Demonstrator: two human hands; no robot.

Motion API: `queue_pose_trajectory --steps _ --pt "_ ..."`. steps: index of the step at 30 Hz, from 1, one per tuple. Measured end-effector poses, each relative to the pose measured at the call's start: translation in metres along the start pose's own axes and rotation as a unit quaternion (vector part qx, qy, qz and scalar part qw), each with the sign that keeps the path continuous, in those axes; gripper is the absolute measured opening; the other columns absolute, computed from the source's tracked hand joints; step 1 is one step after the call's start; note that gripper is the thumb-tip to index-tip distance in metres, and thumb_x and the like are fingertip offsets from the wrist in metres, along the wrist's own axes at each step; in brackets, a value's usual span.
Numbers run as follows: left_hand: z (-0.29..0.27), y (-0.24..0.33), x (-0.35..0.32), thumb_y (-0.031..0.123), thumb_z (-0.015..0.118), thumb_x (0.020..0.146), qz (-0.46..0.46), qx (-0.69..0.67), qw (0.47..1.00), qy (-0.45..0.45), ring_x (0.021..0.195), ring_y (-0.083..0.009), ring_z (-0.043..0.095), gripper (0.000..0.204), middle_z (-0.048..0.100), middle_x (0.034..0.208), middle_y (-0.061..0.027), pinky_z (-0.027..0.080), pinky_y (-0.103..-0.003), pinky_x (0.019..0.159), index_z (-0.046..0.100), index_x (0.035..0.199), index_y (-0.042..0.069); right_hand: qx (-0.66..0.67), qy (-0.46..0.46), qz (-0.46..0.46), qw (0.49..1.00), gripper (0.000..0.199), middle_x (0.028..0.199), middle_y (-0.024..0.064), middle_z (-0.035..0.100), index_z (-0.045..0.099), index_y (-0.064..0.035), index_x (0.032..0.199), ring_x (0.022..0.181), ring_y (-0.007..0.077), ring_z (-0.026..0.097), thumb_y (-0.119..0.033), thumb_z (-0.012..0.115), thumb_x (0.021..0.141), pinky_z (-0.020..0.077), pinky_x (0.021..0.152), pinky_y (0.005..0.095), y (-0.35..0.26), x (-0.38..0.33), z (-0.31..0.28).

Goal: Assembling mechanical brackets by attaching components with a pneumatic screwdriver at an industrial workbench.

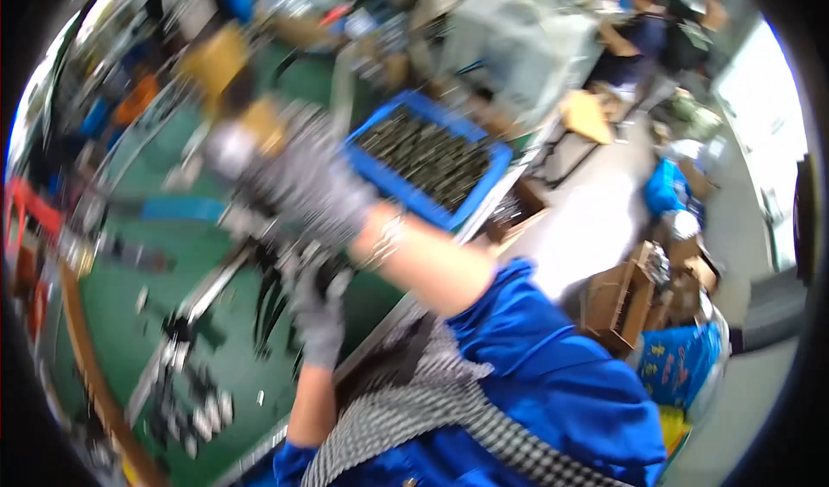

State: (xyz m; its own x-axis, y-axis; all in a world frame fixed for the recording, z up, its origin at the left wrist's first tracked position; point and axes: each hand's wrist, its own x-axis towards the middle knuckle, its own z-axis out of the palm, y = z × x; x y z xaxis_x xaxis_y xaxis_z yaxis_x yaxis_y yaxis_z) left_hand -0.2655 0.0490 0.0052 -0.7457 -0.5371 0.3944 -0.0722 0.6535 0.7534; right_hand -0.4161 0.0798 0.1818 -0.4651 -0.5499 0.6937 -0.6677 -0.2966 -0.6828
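Note:
The whole view is motion-blurred. My right hand (298, 180), in a grey glove, reaches out over the green bench mat (129, 288). A blurred grey metal piece (229, 148) with a tan part sits at its fingertips; whether the hand grips it is unclear. Lower down, my left hand (319, 314), also grey-gloved, is closed around a bunch of dark thin parts (275, 293) that hang beneath it. Just beyond my right wrist lies a blue bin (371, 172) full of dark metal parts.
A long metal rail (203, 293) and small loose parts (203, 414) lie on the mat. A wooden strip (86, 357) edges the bench at left. Cardboard boxes (617, 306) and a blue sack (678, 362) stand on the floor at right. Other people (643, 34) work far behind.

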Motion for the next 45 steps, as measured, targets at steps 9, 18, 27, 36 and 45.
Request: queue_pose_trajectory --steps 9,18,27,36,45 --pt "0.000 -0.011 -0.005 0.040 0.072 0.087 -0.055 -0.074 0.996 -0.014 0.127 -0.0372 0.045 0.049 0.050 0.133 -0.0237 0.036 -0.046 0.107 0.065 0.119 0.002 0.223 0.029 0.112 0.968 0.048 0.085 0.0075 0.067 0.061 0.0013 0.109 0.076 0.0145 0.062 -0.039 0.075 0.086 0.0525 0.071 0.0307 -0.010 -0.012 0.011" --pt "-0.006 -0.008 -0.006 0.048 0.067 0.089 -0.051 0.008 0.998 -0.029 0.130 -0.0426 0.043 0.056 0.054 0.139 -0.0188 0.033 -0.050 0.111 0.062 0.127 0.007 -0.234 0.128 -0.203 0.942 0.041 0.089 0.0071 0.067 0.063 -0.0093 0.118 0.077 0.0214 0.066 -0.033 0.073 0.087 0.0549 0.073 0.0337 0.019 -0.015 0.009" --pt "-0.003 -0.010 -0.001 0.035 0.077 0.083 -0.035 -0.003 0.999 0.034 0.095 -0.0304 0.055 0.046 0.059 0.101 -0.0168 0.048 -0.040 0.087 0.066 0.112 0.001 -0.012 0.080 -0.138 0.987 0.034 0.091 0.0066 0.068 0.063 -0.0100 0.120 0.075 0.0169 0.064 -0.029 0.068 0.092 0.0529 0.069 0.0303 0.046 -0.005 0.024" --pt "0.000 -0.010 -0.007 0.033 0.078 0.082 -0.040 -0.022 0.998 0.040 0.090 -0.0311 0.054 0.047 0.054 0.099 -0.0174 0.048 -0.041 0.083 0.065 0.111 -0.001 0.300 0.032 0.163 0.939 0.037 0.093 0.0006 0.069 0.065 0.0007 0.114 0.076 0.0056 0.059 -0.032 0.065 0.096 0.0459 0.065 0.0203 0.006 -0.020 0.012" --pt "0.003 -0.014 -0.003 0.036 0.078 0.081 -0.007 0.004 0.999 0.043 0.092 -0.0315 0.055 0.049 0.056 0.101 -0.0184 0.048 -0.042 0.084 0.065 0.111 -0.001 0.376 0.025 0.087 0.922 0.038 0.095 0.0048 0.069 0.063 0.0048 0.115 0.088 0.0103 0.065 -0.029 0.063 0.098 0.0492 0.073 0.0226 0.013 -0.027 0.017"
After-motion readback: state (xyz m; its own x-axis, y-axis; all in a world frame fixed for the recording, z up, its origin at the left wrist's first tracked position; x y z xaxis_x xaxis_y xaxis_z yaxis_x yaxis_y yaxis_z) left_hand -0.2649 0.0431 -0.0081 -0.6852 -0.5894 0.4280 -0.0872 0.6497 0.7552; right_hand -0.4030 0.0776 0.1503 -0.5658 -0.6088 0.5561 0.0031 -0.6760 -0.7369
